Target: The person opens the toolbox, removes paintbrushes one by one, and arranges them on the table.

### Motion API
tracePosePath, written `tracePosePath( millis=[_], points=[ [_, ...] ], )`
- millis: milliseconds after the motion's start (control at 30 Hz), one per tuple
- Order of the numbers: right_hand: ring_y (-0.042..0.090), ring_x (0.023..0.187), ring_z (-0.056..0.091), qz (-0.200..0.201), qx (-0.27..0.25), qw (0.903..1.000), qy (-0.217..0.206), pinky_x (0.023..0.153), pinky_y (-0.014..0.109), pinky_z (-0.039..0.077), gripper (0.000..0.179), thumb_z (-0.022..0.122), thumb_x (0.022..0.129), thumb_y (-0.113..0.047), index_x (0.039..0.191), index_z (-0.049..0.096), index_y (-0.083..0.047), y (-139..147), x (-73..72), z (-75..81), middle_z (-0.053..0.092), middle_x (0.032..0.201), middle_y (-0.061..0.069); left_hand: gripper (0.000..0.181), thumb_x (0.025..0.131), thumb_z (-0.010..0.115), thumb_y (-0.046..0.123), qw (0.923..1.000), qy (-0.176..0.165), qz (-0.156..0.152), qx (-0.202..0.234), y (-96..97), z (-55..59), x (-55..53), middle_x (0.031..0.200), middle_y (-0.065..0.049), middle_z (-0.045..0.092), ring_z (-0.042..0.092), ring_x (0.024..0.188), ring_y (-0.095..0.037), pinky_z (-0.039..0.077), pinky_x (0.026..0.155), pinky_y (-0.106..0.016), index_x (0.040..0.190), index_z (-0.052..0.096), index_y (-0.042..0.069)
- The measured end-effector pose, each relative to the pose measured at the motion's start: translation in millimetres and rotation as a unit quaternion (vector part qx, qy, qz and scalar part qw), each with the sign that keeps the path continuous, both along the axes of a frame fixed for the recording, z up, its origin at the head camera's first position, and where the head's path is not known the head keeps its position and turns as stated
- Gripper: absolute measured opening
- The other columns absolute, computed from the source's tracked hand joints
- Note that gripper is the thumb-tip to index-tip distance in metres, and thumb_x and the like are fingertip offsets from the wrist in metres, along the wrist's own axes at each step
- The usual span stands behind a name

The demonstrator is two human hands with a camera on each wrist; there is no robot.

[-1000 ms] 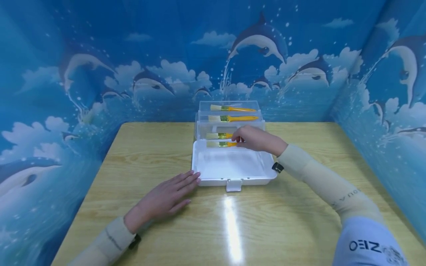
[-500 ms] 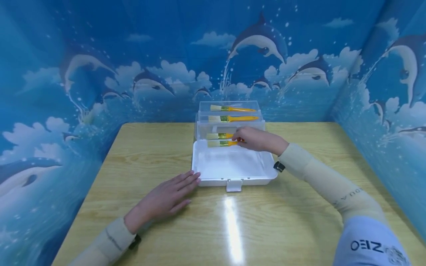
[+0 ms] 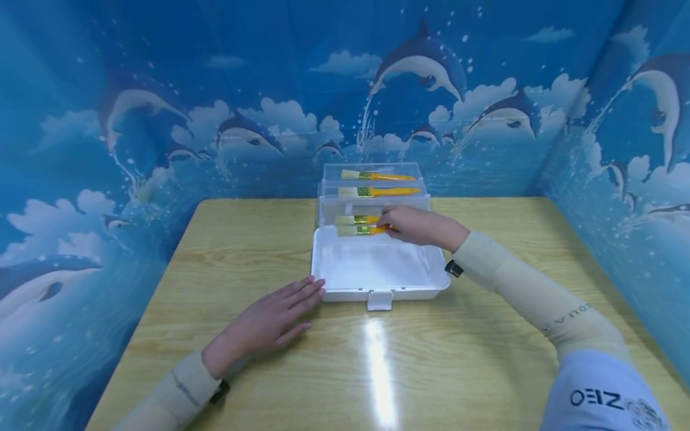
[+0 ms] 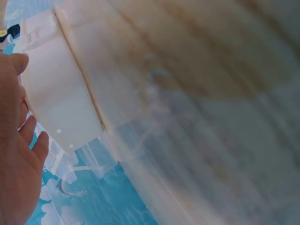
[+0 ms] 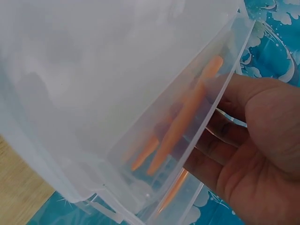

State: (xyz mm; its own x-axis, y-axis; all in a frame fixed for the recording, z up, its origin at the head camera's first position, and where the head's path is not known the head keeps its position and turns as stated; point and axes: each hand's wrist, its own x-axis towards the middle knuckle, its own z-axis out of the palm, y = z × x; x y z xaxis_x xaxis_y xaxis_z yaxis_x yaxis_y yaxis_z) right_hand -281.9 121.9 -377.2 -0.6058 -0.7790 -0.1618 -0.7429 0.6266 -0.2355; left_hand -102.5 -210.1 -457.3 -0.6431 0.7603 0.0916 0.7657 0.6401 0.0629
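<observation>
Cream sleeves (image 3: 517,281), dark lettering (image 3: 569,318) marking them, are ending at the left hand (image 3: 269,314) and right hand (image 3: 417,227). Small black devices (image 3: 454,269) are sitting at the wrists (image 3: 457,236). A pale blue upper sleeve (image 3: 593,374) is showing dark block letters (image 3: 596,398) beside a printed motif (image 3: 647,414).

Booth-like: dolphin-print walls (image 3: 302,54) around wood-grain table (image 3: 458,365)

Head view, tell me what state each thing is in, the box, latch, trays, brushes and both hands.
White box: open.
Front latch: unfastened, hanging down.
Clear trays: raised in steps.
Farthest brush: lying, bristles left.
Second brush: lying, bristles left.
Right hand: pinching a brush handle.
Third brush: bristles left, handle partly hidden.
Nearest brush: held by its handle, bristles left.
Left hand: fingers extended, at the box's near left corner.
</observation>
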Motion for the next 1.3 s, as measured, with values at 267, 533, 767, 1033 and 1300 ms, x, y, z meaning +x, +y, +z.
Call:
tracePosePath(
  millis=[267,533,767,1033,1300],
  points=[
    [0.021,0.099,0.067,-0.006,0.006,0.9999,-0.009,0.088,0.036,0.061,0.024,0.062,0.099,-0.002,0.120,0.072,-0.002,0.7,-0.8,-2.2,0.070,0.110,0.013,0.068,0.105,0.053,0.038,1.0000,-0.005,0.000,-0.001,0.6,1.5,0.6,0.170,-0.002,0.017,0.021,0.156,-0.024,0.028,0.125,-0.044,0.162,0.025,0.013],
    [0.023,0.104,0.066,-0.018,0.006,0.9998,-0.011,0.092,0.038,0.060,0.023,0.059,0.102,-0.004,0.122,0.070,-0.003,2.6,2.0,-4.0,0.069,0.112,0.012,0.067,0.106,0.053,0.038,0.9998,-0.016,0.006,-0.004,1.7,2.5,2.0,0.170,-0.002,0.017,0.020,0.156,-0.024,0.030,0.124,-0.045,0.162,0.025,0.013],
    [0.022,0.103,0.066,-0.022,-0.001,0.9997,-0.007,0.092,0.039,0.060,0.024,0.058,0.103,-0.007,0.124,0.070,-0.004,5.5,3.0,-4.1,0.070,0.114,0.014,0.069,0.105,0.055,0.038,0.9999,0.006,0.005,-0.007,0.9,-1.3,1.3,0.170,-0.001,0.017,0.021,0.156,-0.024,0.028,0.125,-0.044,0.162,0.025,0.014],
    [0.021,0.104,0.066,-0.022,-0.001,0.9998,0.002,0.093,0.038,0.060,0.024,0.057,0.104,-0.009,0.125,0.069,-0.005,7.3,4.7,-3.6,0.069,0.113,0.010,0.071,0.105,0.054,0.040,0.9997,0.012,0.012,-0.017,1.2,-1.1,1.8,0.171,0.001,0.016,0.021,0.156,-0.022,0.027,0.125,-0.044,0.163,0.021,0.016],
    [0.019,0.099,0.065,-0.026,-0.012,0.9995,0.010,0.091,0.037,0.060,0.023,0.059,0.104,-0.010,0.125,0.068,-0.006,10.7,8.7,-0.8,0.068,0.110,0.007,0.070,0.105,0.054,0.040,0.9996,0.016,0.008,-0.020,1.2,-1.5,0.8,0.171,0.000,0.016,0.021,0.156,-0.023,0.025,0.126,-0.044,0.163,0.022,0.015]
  ],
)
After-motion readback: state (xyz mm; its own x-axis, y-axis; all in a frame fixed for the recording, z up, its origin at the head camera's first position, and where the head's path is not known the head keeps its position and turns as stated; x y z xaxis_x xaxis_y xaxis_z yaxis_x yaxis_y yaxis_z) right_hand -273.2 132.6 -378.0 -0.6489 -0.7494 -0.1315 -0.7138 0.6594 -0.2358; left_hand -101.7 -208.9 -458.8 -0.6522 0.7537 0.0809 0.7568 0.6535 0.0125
